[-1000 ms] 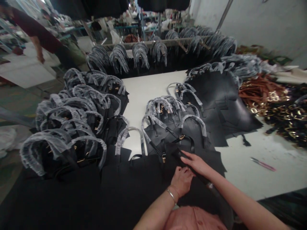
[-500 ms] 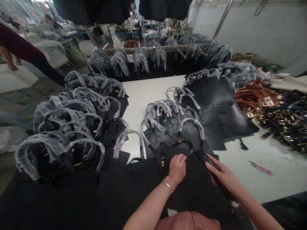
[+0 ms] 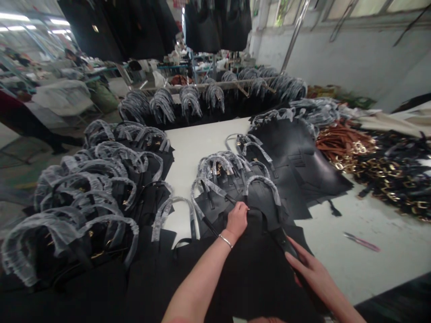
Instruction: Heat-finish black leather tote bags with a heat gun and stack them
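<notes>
A black leather bag piece (image 3: 259, 264) lies flat in front of me, with a short dark loop at its top edge. My left hand (image 3: 237, 220) is closed at that top edge, its fingers curled around the end of a thin black strap (image 3: 230, 198); a speck of gold metal shows at the fingertips. My right hand (image 3: 311, 264) grips a long black leather strip (image 3: 284, 240) at the bag's right side, thumb on top; its lower end is hard to make out. Just beyond are black bag pieces with a plastic-wrapped handle (image 3: 266, 181).
Stacks of black bags with wrapped handles (image 3: 111, 220) fill the left. Pink-handled snips (image 3: 362, 242) lie on the white table (image 3: 336, 260). At right are brown straps (image 3: 340, 141) and black straps with gold buckles (image 3: 393, 175). Behind stands a rack (image 3: 215, 85) of wrapped handles.
My left hand has moved forward and left from the bag piece to the strap end, and its fingers have closed there. My right hand keeps its grip. The view has tilted up slightly.
</notes>
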The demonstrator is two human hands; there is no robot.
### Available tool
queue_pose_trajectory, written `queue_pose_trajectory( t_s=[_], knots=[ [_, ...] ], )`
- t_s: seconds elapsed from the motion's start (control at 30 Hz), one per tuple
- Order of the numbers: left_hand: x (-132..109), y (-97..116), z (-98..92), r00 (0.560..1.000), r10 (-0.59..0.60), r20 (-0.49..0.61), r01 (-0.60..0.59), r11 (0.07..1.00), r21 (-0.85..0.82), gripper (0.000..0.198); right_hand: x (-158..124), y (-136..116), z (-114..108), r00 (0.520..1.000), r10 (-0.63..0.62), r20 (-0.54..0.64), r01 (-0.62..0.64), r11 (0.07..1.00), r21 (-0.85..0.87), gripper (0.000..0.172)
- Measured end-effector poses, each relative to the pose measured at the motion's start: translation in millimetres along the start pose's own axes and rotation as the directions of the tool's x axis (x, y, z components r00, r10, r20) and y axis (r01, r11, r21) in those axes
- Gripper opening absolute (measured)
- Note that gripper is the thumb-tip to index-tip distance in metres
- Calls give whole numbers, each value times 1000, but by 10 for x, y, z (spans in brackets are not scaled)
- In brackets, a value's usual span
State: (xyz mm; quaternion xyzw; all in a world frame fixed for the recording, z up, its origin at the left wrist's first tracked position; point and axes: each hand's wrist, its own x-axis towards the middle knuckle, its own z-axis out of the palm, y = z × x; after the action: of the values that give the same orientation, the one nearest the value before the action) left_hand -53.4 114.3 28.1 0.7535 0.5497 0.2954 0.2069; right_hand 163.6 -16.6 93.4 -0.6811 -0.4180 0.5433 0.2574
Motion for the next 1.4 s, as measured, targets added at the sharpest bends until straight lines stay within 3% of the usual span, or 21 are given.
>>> queue_pose_trajectory(
  t_s=[0.1,0.23,0.37,0.43,0.53,0.63,0.7,0.77,0.87,0.97,1.07,1.17,1.27,1.33,1.4],
  knots=[
    [-220,63,-22,992,-117,52,128,932,-339,9,-25,-127,-39,999,-24,36,21,997,76,80],
    [-486,165,-4,934,-289,211,358,752,-553,6,-86,-336,-52,995,-1,100,-12,992,127,81],
    [-692,286,19,937,-290,197,332,557,-761,12,-152,-474,10,973,81,218,-108,987,116,80],
    [-771,329,39,948,-284,143,288,574,-766,13,-163,-502,53,960,117,255,-149,982,111,80],
    [-841,336,40,954,-263,143,294,725,-623,18,-140,-509,85,969,135,206,-162,979,124,81],
    [-847,284,-26,954,-294,59,300,933,-196,47,-89,-473,51,989,103,103,-118,982,145,87],
    [-826,236,-83,932,-359,-43,361,927,98,54,-57,-412,4,993,94,77,-105,983,154,91],
    [-795,184,-125,904,-410,-121,428,874,231,58,-42,-327,-39,991,106,79,-116,982,147,95],
    [-758,95,-154,847,-495,-195,529,822,210,69,-61,-195,-57,989,126,77,-135,982,130,102],
    [-768,9,-177,797,-574,-187,599,792,119,72,-125,-135,-19,992,104,72,-112,986,122,100],
    [-832,-23,-203,813,-566,-136,577,815,61,66,-210,-184,45,993,87,74,-94,991,97,96],
    [-898,16,-207,827,-537,-169,557,822,116,64,-293,-294,106,995,81,60,-85,993,84,96],
    [-877,74,-187,912,-356,-201,403,868,289,64,-346,-362,139,995,76,57,-80,994,77,97],
    [-787,99,-173,959,-243,-143,280,886,371,64,-357,-340,135,996,68,65,-72,995,67,96],
    [-661,111,-165,972,-228,-58,231,879,417,60,-349,-252,106,997,49,56,-51,998,43,96]
  ],
)
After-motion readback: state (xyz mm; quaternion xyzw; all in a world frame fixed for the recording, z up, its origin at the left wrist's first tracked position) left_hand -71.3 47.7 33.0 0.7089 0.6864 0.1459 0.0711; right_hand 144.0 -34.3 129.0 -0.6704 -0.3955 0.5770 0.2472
